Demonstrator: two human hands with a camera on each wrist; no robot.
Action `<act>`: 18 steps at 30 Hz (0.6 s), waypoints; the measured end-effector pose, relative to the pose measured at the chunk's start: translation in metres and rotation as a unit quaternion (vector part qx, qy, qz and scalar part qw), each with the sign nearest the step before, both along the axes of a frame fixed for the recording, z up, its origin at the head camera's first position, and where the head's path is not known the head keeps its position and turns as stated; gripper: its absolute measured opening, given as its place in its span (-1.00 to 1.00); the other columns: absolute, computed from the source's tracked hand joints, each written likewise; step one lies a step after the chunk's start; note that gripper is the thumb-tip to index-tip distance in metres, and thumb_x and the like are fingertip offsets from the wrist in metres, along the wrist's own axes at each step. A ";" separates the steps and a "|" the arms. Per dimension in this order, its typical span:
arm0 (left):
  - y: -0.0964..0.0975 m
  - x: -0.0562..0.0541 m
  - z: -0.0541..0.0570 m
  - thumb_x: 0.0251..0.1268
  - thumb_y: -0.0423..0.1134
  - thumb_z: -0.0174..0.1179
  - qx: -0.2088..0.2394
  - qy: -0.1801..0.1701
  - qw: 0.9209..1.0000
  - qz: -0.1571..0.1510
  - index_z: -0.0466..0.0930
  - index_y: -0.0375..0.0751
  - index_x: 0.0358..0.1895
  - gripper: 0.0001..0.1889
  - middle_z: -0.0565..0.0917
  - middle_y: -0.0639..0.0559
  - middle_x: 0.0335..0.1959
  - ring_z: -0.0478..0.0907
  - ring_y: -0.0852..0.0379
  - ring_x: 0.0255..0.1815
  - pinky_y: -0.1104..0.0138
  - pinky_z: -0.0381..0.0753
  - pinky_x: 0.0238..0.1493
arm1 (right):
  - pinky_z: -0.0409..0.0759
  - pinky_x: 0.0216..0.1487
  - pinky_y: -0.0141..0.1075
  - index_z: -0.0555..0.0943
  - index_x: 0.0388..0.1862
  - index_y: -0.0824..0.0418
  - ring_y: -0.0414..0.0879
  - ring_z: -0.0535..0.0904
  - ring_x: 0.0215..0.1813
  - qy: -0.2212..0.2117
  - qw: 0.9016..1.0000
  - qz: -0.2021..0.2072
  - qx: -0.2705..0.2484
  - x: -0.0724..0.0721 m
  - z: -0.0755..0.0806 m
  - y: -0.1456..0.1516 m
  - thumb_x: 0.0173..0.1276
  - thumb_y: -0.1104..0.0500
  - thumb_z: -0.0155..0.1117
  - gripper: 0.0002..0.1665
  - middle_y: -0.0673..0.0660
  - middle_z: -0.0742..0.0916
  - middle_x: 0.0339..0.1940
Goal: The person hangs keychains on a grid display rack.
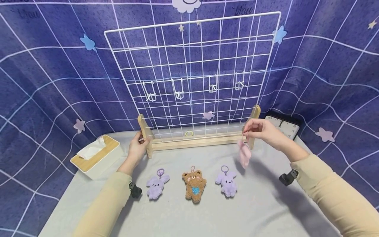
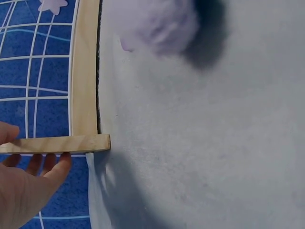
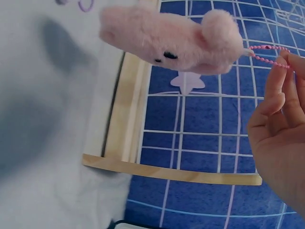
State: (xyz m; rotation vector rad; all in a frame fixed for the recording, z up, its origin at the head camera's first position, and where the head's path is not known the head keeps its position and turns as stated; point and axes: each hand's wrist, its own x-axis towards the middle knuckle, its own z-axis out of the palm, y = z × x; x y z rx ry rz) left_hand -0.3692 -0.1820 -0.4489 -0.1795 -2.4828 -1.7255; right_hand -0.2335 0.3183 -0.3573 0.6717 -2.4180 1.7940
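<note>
A pink plush keychain [image 1: 244,154] dangles in front of the rack's right end. My right hand [image 1: 263,130] pinches its pink bead chain [image 3: 268,47] between thumb and fingers; the right wrist view shows the plush hanging from the chain. My left hand [image 1: 137,149] holds the left wooden foot [image 1: 145,135] of the white wire grid rack [image 1: 195,61], thumb on one side and fingers on the other. Several white hooks [image 1: 179,93] hang in a row across the grid. On the table lie two purple plush keychains [image 1: 156,187] [image 1: 228,184] with a brown bear keychain [image 1: 193,187] between them.
A white tissue box [image 1: 97,164] with a wooden top stands at the left. Behind the right foot of the rack is a black-framed clock [image 1: 290,128], partly covered by my right hand. A blue patterned curtain [image 1: 53,75] hangs around the grey-white table [image 1: 189,220].
</note>
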 end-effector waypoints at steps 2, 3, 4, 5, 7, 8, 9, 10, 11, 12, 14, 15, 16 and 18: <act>0.000 0.001 0.001 0.52 -0.39 0.09 -0.001 -0.001 1.000 0.000 0.20 -0.39 0.52 -0.42 0.44 -0.44 0.35 0.46 -0.27 0.31 -0.01 0.51 0.36 | 0.73 -0.11 -0.37 0.59 -0.18 0.46 -0.19 0.70 -0.22 0.006 1.000 -0.009 0.006 0.000 0.004 0.000 0.35 0.46 0.33 -0.89 0.07 0.78 -0.29; 0.000 0.001 0.001 0.53 -0.39 0.09 -0.001 -0.001 1.000 0.001 0.21 -0.40 0.52 -0.43 0.44 -0.44 0.35 0.45 -0.27 0.31 0.00 0.51 0.36 | 0.72 -0.11 -0.37 0.59 -0.18 0.45 -0.19 0.70 -0.22 0.008 1.000 -0.013 0.008 -0.001 0.007 0.000 0.36 0.45 0.34 -0.89 0.08 0.78 -0.30; 0.000 0.002 0.001 0.53 -0.39 0.09 -0.003 -0.002 1.000 0.002 0.21 -0.40 0.52 -0.43 0.44 -0.44 0.35 0.45 -0.27 0.31 0.00 0.51 0.36 | 0.72 -0.12 -0.37 0.60 -0.18 0.44 -0.18 0.70 -0.22 0.011 1.000 -0.016 0.009 -0.001 0.009 0.000 0.36 0.44 0.35 -0.89 0.09 0.79 -0.30; 0.000 0.002 0.001 0.53 -0.39 0.09 -0.003 -0.003 1.000 0.002 0.20 -0.40 0.52 -0.43 0.44 -0.44 0.35 0.45 -0.27 0.31 0.00 0.51 0.36 | 0.72 -0.12 -0.37 0.60 -0.17 0.44 -0.18 0.70 -0.23 0.014 1.000 -0.019 0.009 -0.001 0.013 -0.001 0.36 0.43 0.35 -0.88 0.11 0.78 -0.30; 0.000 0.002 0.002 0.53 -0.39 0.09 -0.004 -0.004 1.000 0.002 0.19 -0.40 0.53 -0.42 0.43 -0.44 0.36 0.45 -0.27 0.31 0.00 0.50 0.36 | 0.71 -0.14 -0.37 0.60 -0.17 0.44 -0.17 0.70 -0.24 0.023 0.999 -0.023 0.008 -0.003 0.020 -0.001 0.36 0.42 0.36 -0.87 0.17 0.78 -0.31; -0.001 0.002 0.002 0.53 -0.39 0.09 -0.004 -0.003 1.000 0.003 0.19 -0.40 0.53 -0.42 0.43 -0.44 0.36 0.45 -0.27 0.31 0.00 0.50 0.36 | 0.71 -0.16 -0.37 0.60 -0.17 0.44 -0.16 0.70 -0.25 0.026 0.999 -0.024 0.006 -0.003 0.024 -0.001 0.36 0.42 0.37 -0.87 0.19 0.78 -0.31; -0.001 0.002 0.002 0.53 -0.39 0.09 -0.003 -0.003 1.000 0.003 0.19 -0.40 0.53 -0.42 0.43 -0.45 0.36 0.45 -0.28 0.31 -0.01 0.50 0.37 | 0.70 -0.17 -0.37 0.60 -0.18 0.44 -0.16 0.70 -0.25 0.030 0.999 -0.025 0.005 -0.004 0.028 -0.001 0.36 0.42 0.37 -0.87 0.20 0.78 -0.31; -0.001 0.002 0.002 0.53 -0.40 0.09 -0.003 -0.003 1.000 0.002 0.18 -0.40 0.53 -0.41 0.43 -0.45 0.36 0.45 -0.28 0.31 -0.01 0.50 0.37 | 0.70 -0.18 -0.37 0.60 -0.17 0.44 -0.15 0.70 -0.26 0.035 0.999 -0.026 0.005 -0.004 0.032 -0.001 0.37 0.42 0.36 -0.88 0.21 0.78 -0.31; -0.001 0.002 0.003 0.53 -0.40 0.09 -0.005 -0.002 1.000 0.001 0.18 -0.40 0.53 -0.41 0.43 -0.45 0.36 0.45 -0.28 0.31 -0.01 0.50 0.37 | 0.69 -0.20 -0.38 0.61 -0.17 0.43 -0.15 0.70 -0.26 0.038 0.999 -0.028 0.004 -0.004 0.036 -0.002 0.37 0.42 0.36 -0.88 0.21 0.78 -0.31; -0.001 0.002 0.003 0.53 -0.40 0.09 -0.005 -0.001 1.000 0.000 0.18 -0.41 0.53 -0.41 0.42 -0.46 0.36 0.45 -0.29 0.31 -0.02 0.50 0.37 | 0.68 -0.22 -0.39 0.61 -0.17 0.43 -0.14 0.70 -0.26 0.042 0.999 -0.031 0.004 -0.005 0.040 -0.002 0.37 0.41 0.36 -0.88 0.20 0.78 -0.31; -0.001 0.002 0.003 0.53 -0.40 0.09 -0.004 0.000 1.000 -0.002 0.19 -0.41 0.52 -0.42 0.42 -0.46 0.36 0.45 -0.30 0.31 -0.02 0.51 0.36 | 0.66 -0.24 -0.39 0.61 -0.17 0.42 -0.14 0.69 -0.27 0.045 0.998 -0.039 0.004 -0.004 0.048 -0.003 0.37 0.40 0.37 -0.88 0.16 0.78 -0.31; 0.000 0.002 0.003 0.53 -0.40 0.09 -0.005 0.000 1.000 -0.003 0.19 -0.42 0.52 -0.42 0.42 -0.46 0.36 0.45 -0.30 0.31 -0.01 0.51 0.35 | 0.66 -0.26 -0.39 0.62 -0.16 0.41 -0.14 0.69 -0.27 0.047 0.998 -0.044 0.004 -0.004 0.051 -0.004 0.37 0.40 0.38 -0.88 0.15 0.78 -0.31; 0.000 0.002 0.003 0.52 -0.41 0.08 -0.005 0.000 1.000 -0.005 0.19 -0.42 0.52 -0.42 0.42 -0.46 0.36 0.45 -0.30 0.31 -0.01 0.52 0.35 | 0.66 -0.26 -0.39 0.63 -0.16 0.41 -0.14 0.69 -0.27 0.049 0.998 -0.050 0.004 -0.004 0.054 -0.004 0.37 0.38 0.39 -0.87 0.14 0.78 -0.31; 0.000 0.001 0.002 0.53 -0.41 0.08 -0.001 0.000 1.000 -0.007 0.18 -0.43 0.52 -0.43 0.42 -0.47 0.36 0.45 -0.30 0.31 -0.01 0.53 0.34 | 0.66 -0.27 -0.39 0.63 -0.16 0.40 -0.13 0.70 -0.26 0.055 0.997 -0.060 0.005 -0.005 0.060 -0.005 0.36 0.36 0.41 -0.85 0.15 0.79 -0.31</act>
